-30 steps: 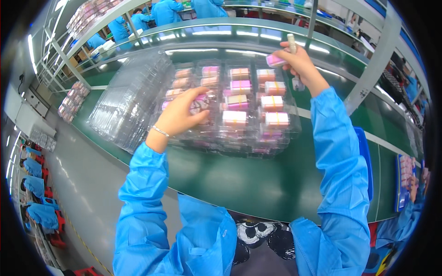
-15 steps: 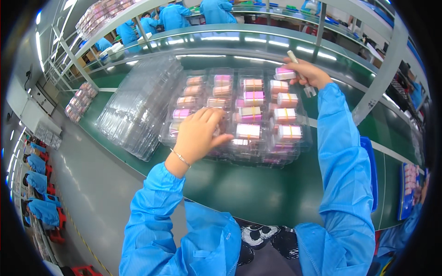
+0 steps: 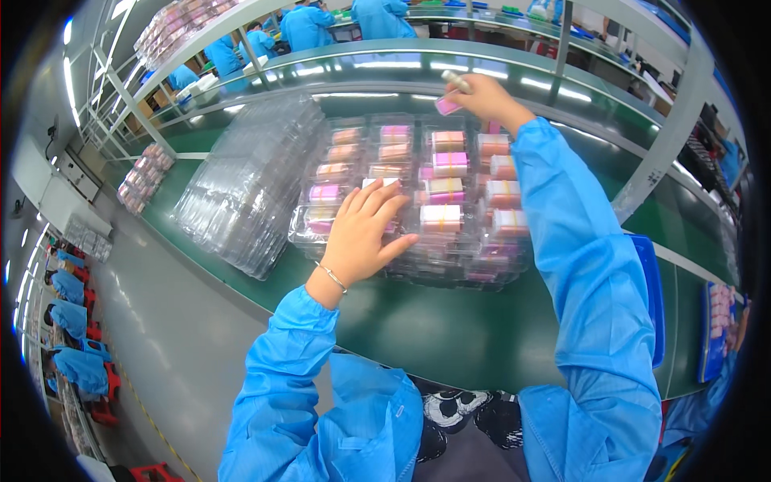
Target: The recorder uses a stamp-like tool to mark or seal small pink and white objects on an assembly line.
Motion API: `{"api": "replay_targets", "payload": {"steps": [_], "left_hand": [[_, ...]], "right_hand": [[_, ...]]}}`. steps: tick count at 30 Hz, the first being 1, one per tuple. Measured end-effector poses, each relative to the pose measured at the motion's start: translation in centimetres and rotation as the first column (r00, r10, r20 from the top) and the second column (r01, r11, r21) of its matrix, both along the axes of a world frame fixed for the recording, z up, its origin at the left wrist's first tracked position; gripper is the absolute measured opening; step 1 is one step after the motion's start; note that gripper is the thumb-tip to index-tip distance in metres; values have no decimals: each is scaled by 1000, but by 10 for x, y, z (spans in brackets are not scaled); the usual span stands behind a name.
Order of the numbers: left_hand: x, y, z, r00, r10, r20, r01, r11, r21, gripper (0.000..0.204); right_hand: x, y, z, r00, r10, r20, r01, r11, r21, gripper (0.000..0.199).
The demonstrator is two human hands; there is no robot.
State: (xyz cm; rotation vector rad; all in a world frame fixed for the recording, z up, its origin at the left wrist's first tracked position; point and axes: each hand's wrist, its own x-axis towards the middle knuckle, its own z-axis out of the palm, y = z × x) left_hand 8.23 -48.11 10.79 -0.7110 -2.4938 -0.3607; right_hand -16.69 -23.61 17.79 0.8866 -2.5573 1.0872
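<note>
Stacked clear plastic trays (image 3: 409, 261) hold rows of small rectangular bundles, pink, white and peach, many banded with yellow strips. My left hand (image 3: 365, 221) lies over the tray's near-left part, fingers spread and pointing away, resting on or just above the bundles. Beyond the tray's far edge, my right hand (image 3: 486, 98) is closed on a cream pen-like stick (image 3: 456, 81). A pink bundle (image 3: 447, 105) shows under the same fingers and seems held too. My right sleeve hides part of the tray's right column.
To the left, a tall stack of clear trays (image 3: 245, 185) stands on the green table (image 3: 450, 329). A blue bin (image 3: 649, 297) sits at the right, near a metal post (image 3: 671, 120). More bundles (image 3: 144, 178) lie far left. Blue-clad people (image 3: 305, 28) work beyond.
My right hand has moved left and slightly away, from the tray's far-right corner, carrying the stick and pink bundle. My left hand has shifted slightly right and nearer, its fingers more spread.
</note>
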Motion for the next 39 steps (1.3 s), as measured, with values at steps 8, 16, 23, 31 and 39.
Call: {"api": "replay_targets", "payload": {"steps": [8, 16, 23, 31, 39], "left_hand": [[8, -3, -3, 1000, 21, 1, -21, 1000, 19, 51], [3, 2, -3, 1000, 19, -12, -19, 999, 45, 50], [5, 3, -3, 999, 38, -23, -37, 998, 47, 49], [9, 5, -1, 998, 58, -14, -57, 997, 47, 50], [7, 4, 1, 999, 45, -2, -45, 998, 52, 49]], "right_hand": [[24, -11, 9, 982, -177, 60, 141, 911, 387, 31], [23, 24, -12, 781, -261, -567, 470, 843, 260, 33], [16, 55, -8, 948, -316, -45, 311, 882, 354, 47], [11, 57, -21, 970, -214, 117, 225, 970, -93, 50], [4, 76, -31, 966, -240, 98, 216, 954, 209, 38]]}}
